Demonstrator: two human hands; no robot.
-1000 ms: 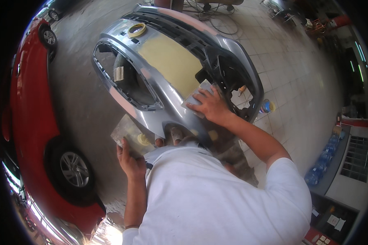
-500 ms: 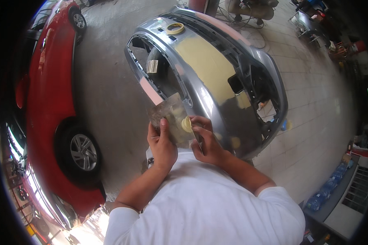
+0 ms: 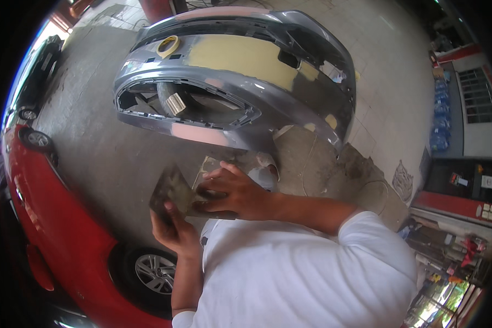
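Note:
My left hand (image 3: 177, 235) grips a flat, thin mixing plate (image 3: 171, 186) smeared with pale putty, thumb over its near edge. Close against the plate, my right hand (image 3: 240, 194) has its fingers bent around a flat spreader (image 3: 213, 213); its blade is mostly hidden by the fingers. Beyond both hands stands a grey car bumper (image 3: 257, 104) with a broad yellow putty patch (image 3: 232, 54) and pink patches. A roll of yellow masking tape (image 3: 162, 50) lies on top of the bumper.
A red car (image 3: 60, 218) stands on my left, its wheel (image 3: 154, 272) near my left arm. A dark car (image 3: 38, 76) is farther back. Blue water bottles (image 3: 440, 115) line the right wall, and a cluttered bench (image 3: 448, 240) stands at the lower right.
My view has turned right, so the bumper appears higher and farther left. Both hands have shifted lower left in the picture, and the right hand has turned over beside the plate.

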